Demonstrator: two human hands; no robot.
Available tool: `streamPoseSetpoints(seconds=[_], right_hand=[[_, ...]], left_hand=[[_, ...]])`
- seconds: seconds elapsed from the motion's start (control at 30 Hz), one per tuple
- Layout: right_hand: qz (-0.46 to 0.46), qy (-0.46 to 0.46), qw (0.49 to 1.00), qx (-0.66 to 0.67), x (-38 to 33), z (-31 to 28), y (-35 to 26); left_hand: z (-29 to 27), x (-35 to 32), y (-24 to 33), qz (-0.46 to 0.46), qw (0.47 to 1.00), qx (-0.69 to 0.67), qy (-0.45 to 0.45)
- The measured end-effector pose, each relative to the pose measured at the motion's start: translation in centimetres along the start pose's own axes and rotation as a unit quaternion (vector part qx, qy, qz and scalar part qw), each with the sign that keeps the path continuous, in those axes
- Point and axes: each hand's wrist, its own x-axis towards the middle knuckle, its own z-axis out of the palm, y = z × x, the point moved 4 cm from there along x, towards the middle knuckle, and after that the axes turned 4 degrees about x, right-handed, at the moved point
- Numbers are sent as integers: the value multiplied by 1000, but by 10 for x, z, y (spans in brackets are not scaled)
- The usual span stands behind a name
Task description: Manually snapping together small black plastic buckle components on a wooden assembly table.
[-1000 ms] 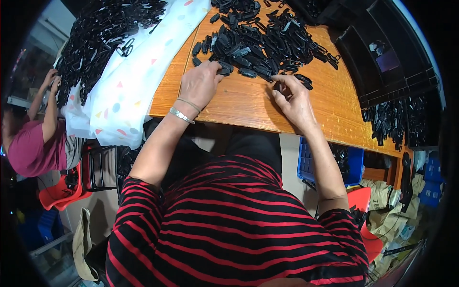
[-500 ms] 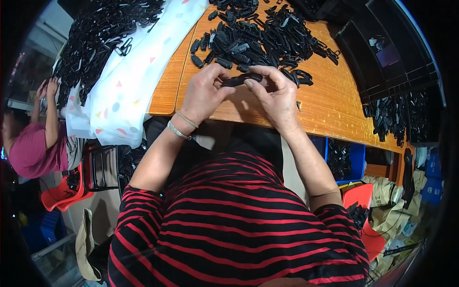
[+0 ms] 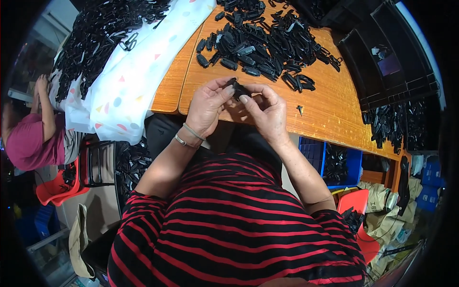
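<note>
Just above the table's front edge, a small black plastic part [image 3: 240, 90] is pinched between both my hands; its exact kind is partly hidden by the fingers. My left hand [image 3: 206, 108] grips its left end with thumb and fingers closed. At the other end, the thumb and fingers of my right hand [image 3: 268, 113] are closed on the same part. Beyond my hands lies a heap of black plastic pieces [image 3: 258, 50], some oval and solid, others like open frames. A small dark pin-like piece [image 3: 300, 110] rests to the right of my right hand.
The wooden table [image 3: 330, 110] holds a black bin [image 3: 387, 52] at right. Black loops [image 3: 105, 38] are piled on a patterned white sheet [image 3: 129, 91] at left. Blue crates [image 3: 351, 167] and a red chair [image 3: 356, 203] stand lower right. Another person [image 3: 36, 138] sits far left.
Both hands have come slightly nearer to me with the black plastic part. The part has turned from nearly level to slanted, and my fingers have shifted around it.
</note>
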Motion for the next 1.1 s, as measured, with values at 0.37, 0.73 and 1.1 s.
streamPoseSetpoints(seconds=[0.37, 0.73, 1.1], right_hand=[[-41, 8, 998, -47, 3, -1, -2], [-254, 51, 936, -237, -10, 7, -5], [-213, 7, 961, -175, -15, 17, 5]], left_hand=[[12, -5, 16, 95, 983, 155, 24], [24, -21, 14, 209, 936, 282, -14], [27, -25, 13, 131, 968, 205, -51]])
